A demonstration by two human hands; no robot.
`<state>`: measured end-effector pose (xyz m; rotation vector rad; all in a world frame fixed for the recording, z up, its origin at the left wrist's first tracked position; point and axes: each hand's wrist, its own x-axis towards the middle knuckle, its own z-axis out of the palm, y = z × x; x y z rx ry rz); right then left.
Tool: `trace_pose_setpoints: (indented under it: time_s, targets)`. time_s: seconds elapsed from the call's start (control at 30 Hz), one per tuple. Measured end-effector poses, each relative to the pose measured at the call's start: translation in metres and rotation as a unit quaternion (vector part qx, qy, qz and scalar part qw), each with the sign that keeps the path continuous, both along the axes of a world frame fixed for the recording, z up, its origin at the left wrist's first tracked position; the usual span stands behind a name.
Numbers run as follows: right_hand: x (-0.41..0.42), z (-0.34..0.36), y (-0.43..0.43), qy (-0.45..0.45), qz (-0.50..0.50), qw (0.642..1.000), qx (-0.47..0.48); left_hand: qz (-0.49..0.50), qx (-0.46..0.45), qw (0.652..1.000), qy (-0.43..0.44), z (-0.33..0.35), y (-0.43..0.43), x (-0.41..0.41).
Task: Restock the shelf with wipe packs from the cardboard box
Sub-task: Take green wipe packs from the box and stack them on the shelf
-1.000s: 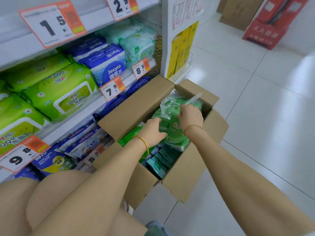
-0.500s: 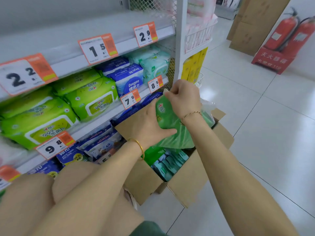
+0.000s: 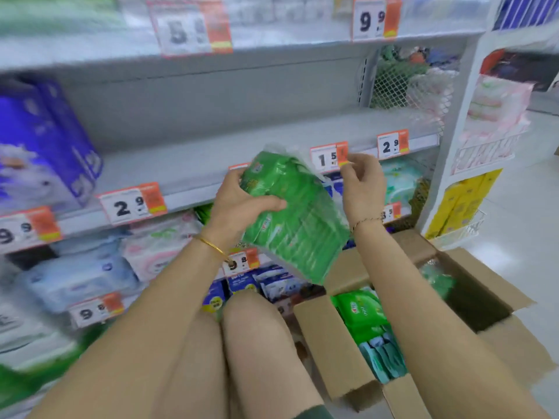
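A green bundle of wipe packs [image 3: 298, 225] in clear plastic wrap is held up in front of the shelves, tilted. My left hand [image 3: 242, 204] grips its left side, thumb across the front. My right hand [image 3: 361, 184] is at the bundle's upper right, fingers pinched on the loose clear wrap. The open cardboard box [image 3: 329, 346] stands on the floor at the lower right, with more green packs [image 3: 360, 313] and teal packs [image 3: 382, 361] inside. A bare grey shelf [image 3: 187, 167] runs behind the bundle.
Purple packs [image 3: 39, 146] stand at the left on that shelf. Lower shelves hold pale blue, pink and dark blue packs. Price tags [image 3: 329, 157] line the shelf edges. A white end rack [image 3: 481, 140] with pink and yellow goods is at the right. My knees are below.
The bundle has been lifted out of the box and up to shelf height. My view has swung up and left toward the shelves. My right hand has shifted to the wrap's upper corner.
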<state>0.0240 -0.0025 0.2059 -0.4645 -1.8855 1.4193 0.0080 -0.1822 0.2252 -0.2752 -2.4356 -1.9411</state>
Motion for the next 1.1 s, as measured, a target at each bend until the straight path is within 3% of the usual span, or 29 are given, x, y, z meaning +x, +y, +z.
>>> trace_pose_setpoints:
  time_s: [0.07,0.13,0.2,0.27,0.37,0.57,0.67,0.77,0.97,1.1]
  targets:
    - [0.000,-0.023,-0.003,-0.059,-0.005,0.995,-0.075,0.028,0.032,0.999,-0.004,0.017,-0.025,0.001]
    - [0.002,-0.043,-0.014,-0.141,0.067,0.974,-0.165,0.048,0.060,0.997,-0.013,0.030,-0.047,0.003]
    - [0.004,-0.058,-0.026,-0.194,0.176,0.926,-0.271,0.055,0.083,0.995,-0.030,0.039,-0.069,0.001]
    - [0.005,-0.057,-0.037,-0.184,0.268,0.882,-0.340,0.048,0.119,0.990,-0.053,0.046,-0.089,-0.002]
    - [-0.002,-0.043,-0.046,-0.156,0.331,0.889,-0.277,0.047,0.169,0.978,-0.112,0.055,-0.118,-0.011]
    - [-0.043,0.032,-0.065,-0.092,0.269,0.948,-0.144,0.054,0.229,0.961,-0.149,0.072,-0.160,-0.049]
    - [-0.080,0.064,-0.074,-0.105,0.232,0.963,-0.089,0.065,0.249,0.953,-0.157,0.080,-0.171,-0.079]
    - [-0.130,0.078,-0.085,-0.136,0.211,0.966,-0.065,0.106,0.211,0.958,-0.163,0.073,-0.176,-0.126]
    - [-0.235,0.076,-0.103,-0.134,0.231,0.963,-0.040,0.243,0.177,0.949,-0.093,0.027,-0.188,-0.243]
    - [-0.284,0.067,-0.114,-0.102,0.221,0.970,0.001,0.251,0.133,0.959,-0.026,0.038,-0.172,-0.257]
